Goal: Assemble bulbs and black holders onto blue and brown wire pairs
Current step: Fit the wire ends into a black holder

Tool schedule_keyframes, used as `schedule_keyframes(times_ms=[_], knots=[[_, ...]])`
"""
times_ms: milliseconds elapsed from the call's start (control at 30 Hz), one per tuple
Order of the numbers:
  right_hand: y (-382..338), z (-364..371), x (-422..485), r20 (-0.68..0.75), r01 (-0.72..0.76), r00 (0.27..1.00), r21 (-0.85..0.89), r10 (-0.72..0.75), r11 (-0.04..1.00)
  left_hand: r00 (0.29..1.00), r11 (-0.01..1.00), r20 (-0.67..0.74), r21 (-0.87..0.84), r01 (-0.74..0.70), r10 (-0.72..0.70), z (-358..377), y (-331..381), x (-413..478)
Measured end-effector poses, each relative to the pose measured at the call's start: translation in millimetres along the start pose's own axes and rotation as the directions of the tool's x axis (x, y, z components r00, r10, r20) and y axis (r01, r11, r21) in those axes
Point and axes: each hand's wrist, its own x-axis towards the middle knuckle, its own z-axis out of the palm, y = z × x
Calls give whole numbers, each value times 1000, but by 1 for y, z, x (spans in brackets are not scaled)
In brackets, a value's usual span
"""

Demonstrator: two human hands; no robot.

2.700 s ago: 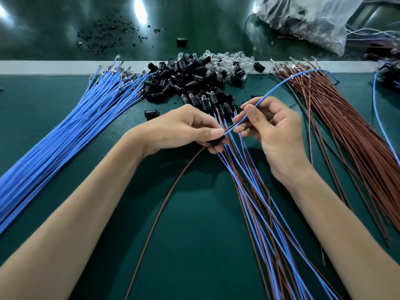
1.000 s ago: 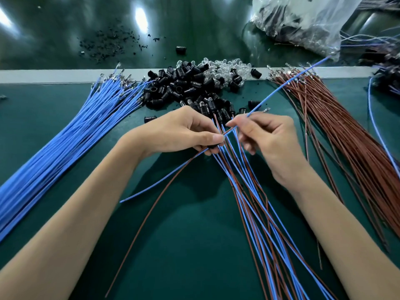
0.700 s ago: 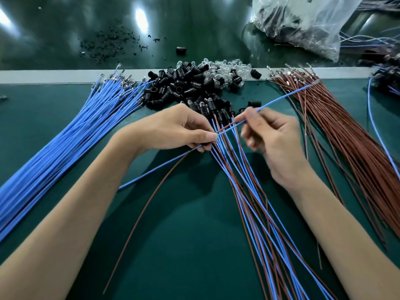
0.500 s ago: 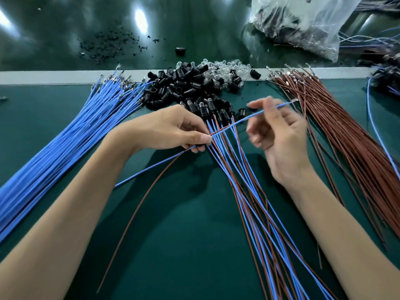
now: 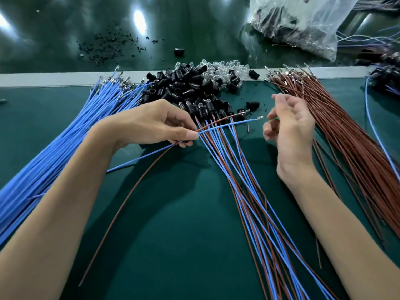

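With several finished blue-and-brown wire pairs fanned on the green mat, the left hand pinches a thin blue wire and thin brown wire lacking holder and bulb, the right hand slack, seemingly empty, beside the heaped black plastic holders.

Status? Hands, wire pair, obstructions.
Left hand pinches blue wire and brown wire together, terminals bare. Right hand open, just off their tips. Finished pairs lie beneath; nothing blocking.

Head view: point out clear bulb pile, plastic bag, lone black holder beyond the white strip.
clear bulb pile (image 5: 225,68), head view, middle of heap.
plastic bag (image 5: 303,24), head view, its crumpled front.
lone black holder (image 5: 179,52), head view, its body.
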Motion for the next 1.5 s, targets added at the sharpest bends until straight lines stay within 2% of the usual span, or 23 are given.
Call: schedule_keyframes(times_ms=[67,133,233,333,400,467,600,733,967,1300,1500], knots=[[3,-1,1,10,4,1000,-167,-3,986,1000,1000,12,-3,-6,6,-1,0,-1],[3,0,1,111,-17,993,-252,47,968,1000,1000,23,2,-15,15,-2,0,-2],[1,1,-2,261,-104,956,-129,135,986,999,1000,36,15,-15,15,-3,-1,-3],[-5,0,-2,350,-141,927,-8,135,990,1000,1000,16,9,-10,10,-6,-4,-4],[-6,-5,-1,384,-85,920,8,76,996,1000,1000,-1,1,-2,2,-9,-6,-4],[-5,-6,-1,409,16,913,-45,4,999,1000,1000,-13,-5,7,-7,-12,-8,-6],[2,-2,-5,385,141,919,-121,-84,983,1000,999,-11,24,29,-29,-13,-9,-6],[3,0,-6,382,148,918,-73,-109,986,999,998,8,50,40,-41,-11,-7,-6],[5,3,-8,389,162,916,-145,-94,976,999,997,-5,68,35,-34,-10,-2,-7],[6,9,-16,474,246,869,-172,-139,954,999,994,-15,97,-41,43,9,9,1],[5,8,-16,477,287,864,-199,-164,937,996,987,-19,131,-88,92,21,13,5]])
